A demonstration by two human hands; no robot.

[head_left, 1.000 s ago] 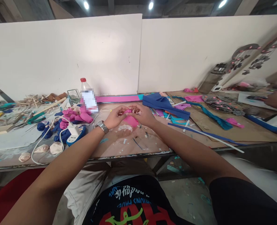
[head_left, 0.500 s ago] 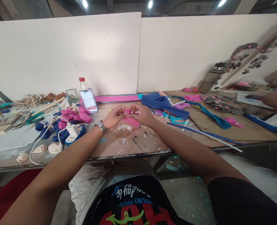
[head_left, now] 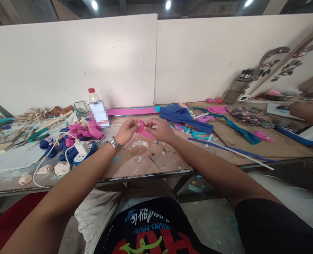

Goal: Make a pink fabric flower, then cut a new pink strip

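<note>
Pink cloth (head_left: 145,132) was held btwn both hands, mid-scene, over the far half of the table (head_left: 130,165); whether its loose part touched the tabletop couldn't be told. Its bunched top was pinched by the left hand (head_left: 127,132), thumb & fingertips clamped on it. The right side was gripped by the right hand (head_left: 162,130), thumb & fingers closed on cloth, tho exact fingertip contact was partly hidden. A flatter flap was left hanging to the near side, approx. btwn the thumbs.

For neat work, it was judged, the bunch was best kept firm by the left pinch, w/ small, even tucks made by the right & light tension kept on the flap, so folds wouldn't slip or spring open. If squeezed too hard, the bunch could be flattened.

Pink bundles (head_left: 78,129) were heaped to the left, nr a white plug (head_left: 81,147); dark-blue cloth (head_left: 179,114) was laid far right of the hands.
</note>
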